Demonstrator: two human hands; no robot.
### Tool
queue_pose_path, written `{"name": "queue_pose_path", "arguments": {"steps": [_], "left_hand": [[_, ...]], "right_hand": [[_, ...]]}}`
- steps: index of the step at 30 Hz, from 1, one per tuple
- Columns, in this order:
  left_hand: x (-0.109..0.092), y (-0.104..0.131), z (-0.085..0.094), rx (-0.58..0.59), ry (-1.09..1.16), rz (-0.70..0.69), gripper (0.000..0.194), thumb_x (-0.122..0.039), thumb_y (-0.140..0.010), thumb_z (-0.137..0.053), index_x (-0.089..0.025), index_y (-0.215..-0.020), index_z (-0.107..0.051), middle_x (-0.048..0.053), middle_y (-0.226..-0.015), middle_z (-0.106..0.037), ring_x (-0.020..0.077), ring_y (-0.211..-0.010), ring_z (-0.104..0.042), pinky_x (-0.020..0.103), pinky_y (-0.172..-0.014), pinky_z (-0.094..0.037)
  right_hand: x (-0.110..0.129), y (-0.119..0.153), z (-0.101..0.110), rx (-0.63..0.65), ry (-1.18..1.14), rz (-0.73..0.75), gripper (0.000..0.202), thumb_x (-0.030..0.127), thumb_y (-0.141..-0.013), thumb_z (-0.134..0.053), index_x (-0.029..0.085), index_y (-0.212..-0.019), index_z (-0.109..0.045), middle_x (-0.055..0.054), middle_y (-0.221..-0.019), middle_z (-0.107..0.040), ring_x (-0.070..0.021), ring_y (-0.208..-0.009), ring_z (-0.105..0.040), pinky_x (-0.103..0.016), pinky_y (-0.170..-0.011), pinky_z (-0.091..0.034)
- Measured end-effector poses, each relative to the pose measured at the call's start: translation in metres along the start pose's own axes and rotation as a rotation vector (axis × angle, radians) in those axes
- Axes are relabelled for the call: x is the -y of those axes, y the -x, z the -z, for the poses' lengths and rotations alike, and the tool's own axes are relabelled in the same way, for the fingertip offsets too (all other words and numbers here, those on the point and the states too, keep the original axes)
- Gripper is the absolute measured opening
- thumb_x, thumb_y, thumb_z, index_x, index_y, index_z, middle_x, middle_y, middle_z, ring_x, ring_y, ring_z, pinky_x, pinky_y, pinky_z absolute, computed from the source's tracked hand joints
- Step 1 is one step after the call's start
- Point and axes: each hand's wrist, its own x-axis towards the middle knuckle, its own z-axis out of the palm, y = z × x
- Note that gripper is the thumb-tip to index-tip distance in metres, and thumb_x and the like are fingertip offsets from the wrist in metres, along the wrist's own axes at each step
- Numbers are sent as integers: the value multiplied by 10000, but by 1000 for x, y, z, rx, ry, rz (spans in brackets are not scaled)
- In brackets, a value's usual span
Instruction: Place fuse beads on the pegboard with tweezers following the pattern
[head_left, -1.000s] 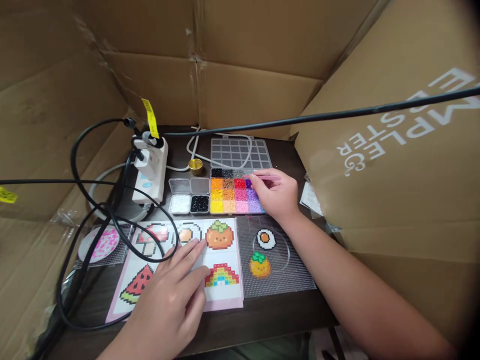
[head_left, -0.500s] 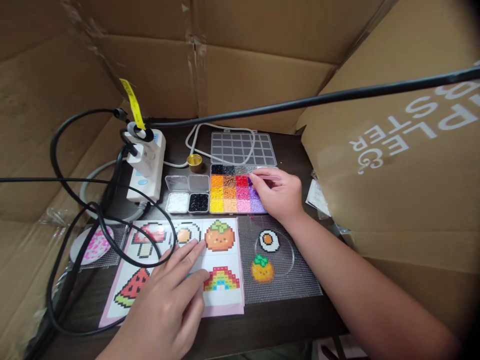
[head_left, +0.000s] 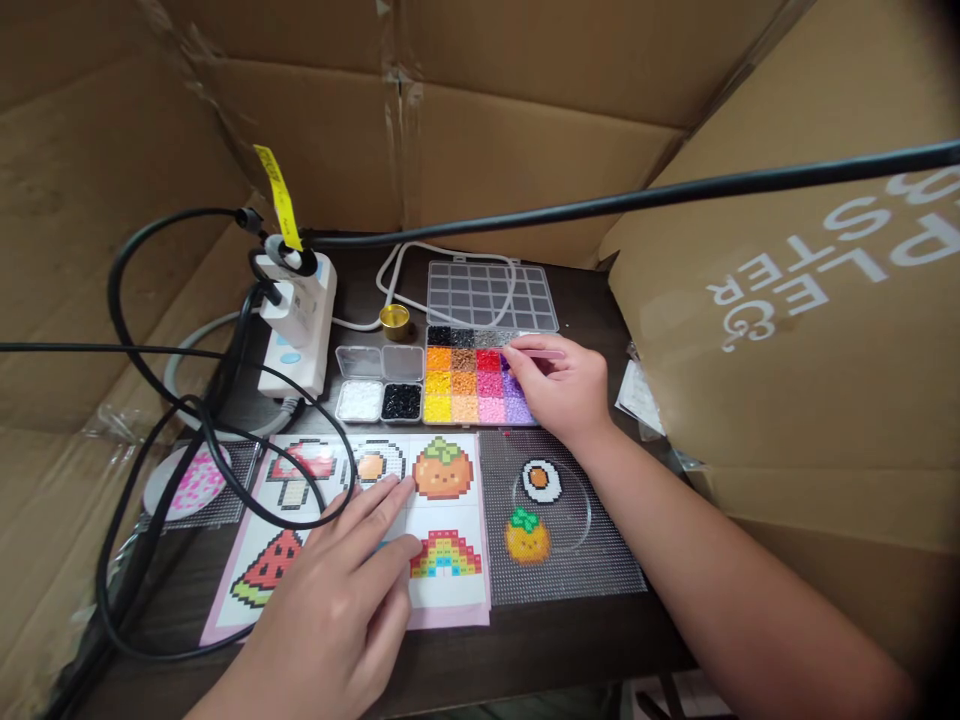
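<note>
My right hand (head_left: 566, 392) is closed around pink tweezers (head_left: 543, 353), whose tips reach over the red compartment of a divided bead box (head_left: 439, 384). Whether a bead is between the tips is too small to tell. My left hand (head_left: 341, 605) lies fingers apart on a pattern sheet (head_left: 457, 605) with mushroom, egg, persimmon, watermelon and rainbow pictures, partly covering it. Right of the sheet is a clear pegboard (head_left: 592, 575). On it rest a fried-egg bead piece (head_left: 552, 482) and an orange persimmon bead piece (head_left: 527, 540) with green leaves.
Small boxes of white beads (head_left: 361, 401) and black beads (head_left: 402, 402) stand left of the bead box. Behind is a gold tin (head_left: 394, 322). A power strip (head_left: 300, 345) and looping black cables (head_left: 112, 280) crowd the left. Cardboard walls (head_left: 540, 140) enclose the table.
The whole view has shifted slightly. Both hands keep nearly the same places, with the tweezers still over the bead box.
</note>
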Motion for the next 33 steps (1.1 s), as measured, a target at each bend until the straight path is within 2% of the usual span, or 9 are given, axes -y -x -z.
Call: {"name": "queue_pose_path", "arguments": {"steps": [8,13,21,25,28,33], "left_hand": [[0,1,1,11,0,-3,317,-93,-867,-516,-201,-1128,-660,127,-1488,-524,307,-1437,-423,531,-1070,-508],[0,0,0,6,-2,-1,328,-80,-864,-508,-203,-1132,-651,127,-1479,-533,305,-1427,-436,547,-1060,-514],[-1,-2,0,-12,-2,13,281,-78,-866,-503,-202,-1067,-655,134,-1426,-582,306,-1383,-493,536,-1041,-527],[0,-2,-1,-27,7,10,278,-86,-873,-500,-203,-1068,-659,132,-1429,-582,303,-1384,-495,523,-1043,-528],[0,-2,-1,-27,18,12,278,-90,-874,-504,-198,-1078,-659,137,-1440,-572,310,-1396,-483,533,-1059,-516],[0,-1,-1,-33,24,8,263,-91,-880,-510,-195,-1067,-662,146,-1447,-567,321,-1402,-479,536,-1067,-512]], "right_hand": [[2,-1,1,-23,-20,-59,80,264,-775,-745,185,-786,-757,-57,-802,-781,-203,-746,-753,-352,-745,-642],[14,-2,5,-98,-88,-102,100,282,-780,-759,183,-781,-752,-44,-742,-764,-167,-633,-726,-299,-627,-634],[47,7,39,-153,-125,-112,106,290,-780,-792,200,-814,-747,-20,-683,-741,-148,-549,-690,-267,-514,-602],[69,18,62,-143,-131,-83,63,270,-810,-770,213,-831,-753,-40,-759,-771,-150,-546,-679,-289,-508,-601],[80,35,73,-111,-50,-115,37,261,-787,-795,231,-793,-774,-29,-724,-769,-146,-523,-672,-279,-506,-604],[65,63,71,-46,49,-171,29,254,-793,-779,241,-810,-797,-22,-708,-771,-159,-538,-703,-267,-530,-629]]}}
